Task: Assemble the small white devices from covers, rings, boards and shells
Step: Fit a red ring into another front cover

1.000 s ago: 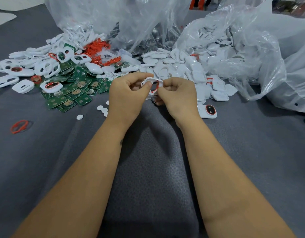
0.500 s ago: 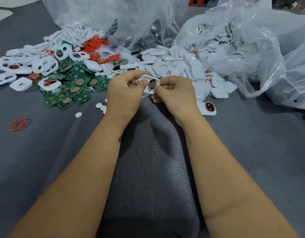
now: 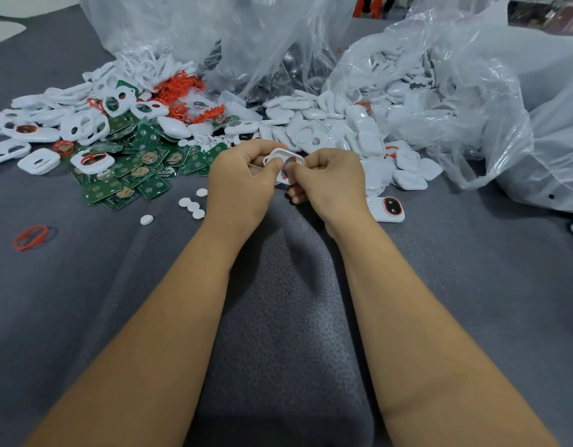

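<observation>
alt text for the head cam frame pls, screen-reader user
Both hands, left hand and right hand, pinch one white cover with a red ring in its opening, above a grey cloth. Behind lie green boards, white shells spilling from clear bags, and one finished device beside the right wrist.

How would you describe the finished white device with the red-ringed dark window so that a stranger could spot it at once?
Start at the heap of plain white plastic shells spilling from the clear plastic bag. Come towards the person to the right hand; the assembled white device lies alone on the grey cloth just beyond its wrist. Unlike the blank shells nearby, it shows a dark window edged in red.
</observation>
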### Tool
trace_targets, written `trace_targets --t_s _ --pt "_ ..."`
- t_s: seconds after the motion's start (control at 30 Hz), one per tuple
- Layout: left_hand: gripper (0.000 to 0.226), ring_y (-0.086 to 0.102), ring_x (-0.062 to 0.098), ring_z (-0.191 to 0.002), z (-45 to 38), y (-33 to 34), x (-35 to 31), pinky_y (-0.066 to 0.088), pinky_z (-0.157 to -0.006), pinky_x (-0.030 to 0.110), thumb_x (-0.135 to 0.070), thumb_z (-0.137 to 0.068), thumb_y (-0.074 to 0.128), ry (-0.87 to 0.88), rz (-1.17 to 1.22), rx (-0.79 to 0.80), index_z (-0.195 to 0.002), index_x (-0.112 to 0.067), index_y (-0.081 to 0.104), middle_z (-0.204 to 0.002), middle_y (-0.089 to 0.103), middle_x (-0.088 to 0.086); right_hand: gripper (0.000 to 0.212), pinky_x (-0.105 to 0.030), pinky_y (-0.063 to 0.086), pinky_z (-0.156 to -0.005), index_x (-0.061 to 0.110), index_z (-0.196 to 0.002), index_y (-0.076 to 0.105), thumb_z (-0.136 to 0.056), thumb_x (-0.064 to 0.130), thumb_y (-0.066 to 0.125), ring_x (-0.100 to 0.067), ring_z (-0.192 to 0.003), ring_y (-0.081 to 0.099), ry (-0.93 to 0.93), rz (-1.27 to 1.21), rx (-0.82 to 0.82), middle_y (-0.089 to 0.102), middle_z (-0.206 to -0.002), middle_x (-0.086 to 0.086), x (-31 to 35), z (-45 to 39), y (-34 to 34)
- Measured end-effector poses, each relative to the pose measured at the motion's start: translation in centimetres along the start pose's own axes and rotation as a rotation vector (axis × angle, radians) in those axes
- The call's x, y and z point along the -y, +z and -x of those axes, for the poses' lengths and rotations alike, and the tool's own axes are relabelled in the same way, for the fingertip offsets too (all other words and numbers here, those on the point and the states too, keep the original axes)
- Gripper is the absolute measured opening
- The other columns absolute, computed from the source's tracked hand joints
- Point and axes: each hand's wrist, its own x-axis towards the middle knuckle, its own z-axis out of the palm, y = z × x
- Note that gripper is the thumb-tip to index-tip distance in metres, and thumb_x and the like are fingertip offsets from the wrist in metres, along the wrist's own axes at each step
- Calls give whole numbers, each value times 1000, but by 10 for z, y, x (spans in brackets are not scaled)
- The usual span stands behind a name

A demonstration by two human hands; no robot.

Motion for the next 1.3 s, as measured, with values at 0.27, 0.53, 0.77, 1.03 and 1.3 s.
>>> trace_targets --t_s 0.27,0.53,0.77,1.03,1.3 --pt "18 53 -6 -62 6 5 -5 38 -64 6 -5 -88 63 59 -40 32 -100 -12 74 -89 69 1 25 -52 54 -63 16 -54 49 -72 15 65 -40 -68 64 -9 198 -154 65 -63 -16 2 -4 10" --pt "17 47 -11 -53 5 6 -6 32 -58 3 -4 -86 64 28 -31 -28 -97 -12 74 -59 52 -21 18 -33 46 -65 24 -81 61 -74 8 59 -18 -69 56 -128 198 -111 59 -68 7 4 3 8" --pt "17 63 14 -71 -4 2 -1 55 -71 28 -3 -89 63 -126 133 -63 -103 -9 69 -85 68 2 12 -41 52 -64 15 -74 67 -79 15 57 -29 -66 62 -92 41 18 68 -74 -11 9 5 4" --pt "14 66 4 -67 -5 -1 -1 51 -60 16 -2 -94 58 -218 430 9 -104 -7 66 -88 71 2 18 -23 50 -54 1 -80 62 -95 11 58 -15 -54 56 50 -428 -42 63 -68 -10 11 -1 -7" --pt "22 63 6 -67 -6 -4 -2 49 -58 16 -5 -96 56 -303 512 27 -117 1 62 -90 70 3 10 -23 50 -55 2 -83 62 -82 0 72 -14 -55 58 17 -457 -105 62 -63 -5 13 0 -12"
